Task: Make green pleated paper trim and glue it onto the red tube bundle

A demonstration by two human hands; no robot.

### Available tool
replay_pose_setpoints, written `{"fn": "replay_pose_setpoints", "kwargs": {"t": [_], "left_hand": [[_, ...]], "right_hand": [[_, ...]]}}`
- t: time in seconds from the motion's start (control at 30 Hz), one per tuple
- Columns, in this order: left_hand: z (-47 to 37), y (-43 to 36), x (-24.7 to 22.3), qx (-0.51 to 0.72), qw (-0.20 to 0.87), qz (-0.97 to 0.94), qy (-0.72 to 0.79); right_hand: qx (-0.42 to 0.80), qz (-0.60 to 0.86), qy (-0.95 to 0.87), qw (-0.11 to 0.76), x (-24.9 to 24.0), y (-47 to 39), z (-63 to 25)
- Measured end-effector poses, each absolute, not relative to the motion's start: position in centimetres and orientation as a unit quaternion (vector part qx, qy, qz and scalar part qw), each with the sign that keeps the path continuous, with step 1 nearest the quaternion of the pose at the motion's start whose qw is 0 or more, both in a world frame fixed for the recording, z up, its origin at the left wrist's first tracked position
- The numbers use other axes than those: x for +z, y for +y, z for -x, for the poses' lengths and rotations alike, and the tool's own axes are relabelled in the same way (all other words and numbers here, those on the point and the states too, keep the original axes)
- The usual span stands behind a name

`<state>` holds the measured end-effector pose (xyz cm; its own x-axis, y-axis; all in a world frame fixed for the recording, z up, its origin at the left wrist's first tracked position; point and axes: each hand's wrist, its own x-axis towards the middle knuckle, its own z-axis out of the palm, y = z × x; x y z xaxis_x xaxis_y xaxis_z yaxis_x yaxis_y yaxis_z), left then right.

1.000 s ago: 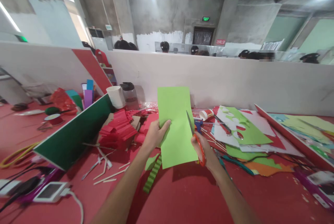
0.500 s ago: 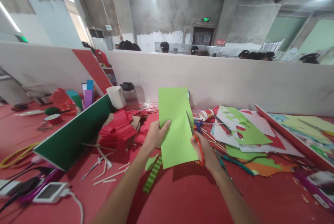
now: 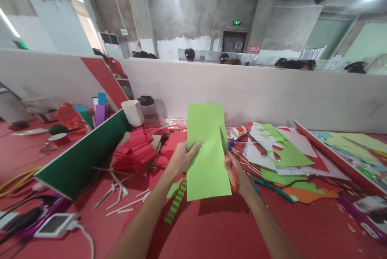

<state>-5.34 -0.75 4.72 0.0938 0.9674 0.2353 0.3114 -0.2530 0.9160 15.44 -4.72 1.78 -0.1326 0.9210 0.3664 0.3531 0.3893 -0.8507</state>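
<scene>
A sheet of light green paper (image 3: 207,162) is held up in front of me over the red table. My left hand (image 3: 183,156) pinches its left edge, thumb on the near face and the other fingers hidden behind. In my right hand (image 3: 237,172) are orange-handled scissors (image 3: 234,174), their fingers wrapped in the handles. The visible blade lies along the sheet's right edge and points up and away. Below the sheet's left side, a pleated green paper strip (image 3: 175,204) rests on the table, beside a small green paper piece (image 3: 174,189).
Folded red paper (image 3: 134,152) and thin sticks (image 3: 125,204) lie on the left, near a green board (image 3: 87,154). A white cup (image 3: 132,113) and a lidded jar (image 3: 148,112) stand behind. Cut green paper (image 3: 287,150) and teal-handled scissors (image 3: 276,190) are to the right.
The green sheet has shifted slightly right and squared up to me, its lower edge a little lower. My right hand and the scissors have moved slightly right with it.
</scene>
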Motion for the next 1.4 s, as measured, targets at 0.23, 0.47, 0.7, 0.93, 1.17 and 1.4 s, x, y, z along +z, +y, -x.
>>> {"fn": "replay_pose_setpoints", "kwargs": {"t": [0.23, 0.47, 0.7, 0.93, 1.17, 1.4], "left_hand": [[5.1, -0.9, 5.1, 0.465, 0.343, -0.65, 0.494], [5.0, -1.0, 5.2, 0.463, 0.345, -0.647, 0.497], [5.1, -0.9, 5.0, 0.466, 0.358, -0.641, 0.494], [5.5, -1.4, 5.2, 0.48, 0.402, -0.638, 0.449], [6.8, -1.9, 6.1, 0.521, 0.432, -0.607, 0.417], [7.5, -0.8, 5.8, 0.516, 0.444, -0.589, 0.436]], "right_hand": [[0.311, 0.457, -0.685, 0.475, 2.2, -4.3, -15.1], [0.319, 0.476, -0.675, 0.466, 2.5, -4.5, -15.1], [0.321, 0.488, -0.668, 0.461, 2.3, -4.4, -15.2], [0.328, 0.478, -0.671, 0.461, 2.8, -4.7, -15.2], [0.487, 0.438, -0.62, 0.431, 2.1, -4.7, -15.2], [0.503, 0.427, -0.612, 0.437, 1.2, -4.3, -15.1]]}}
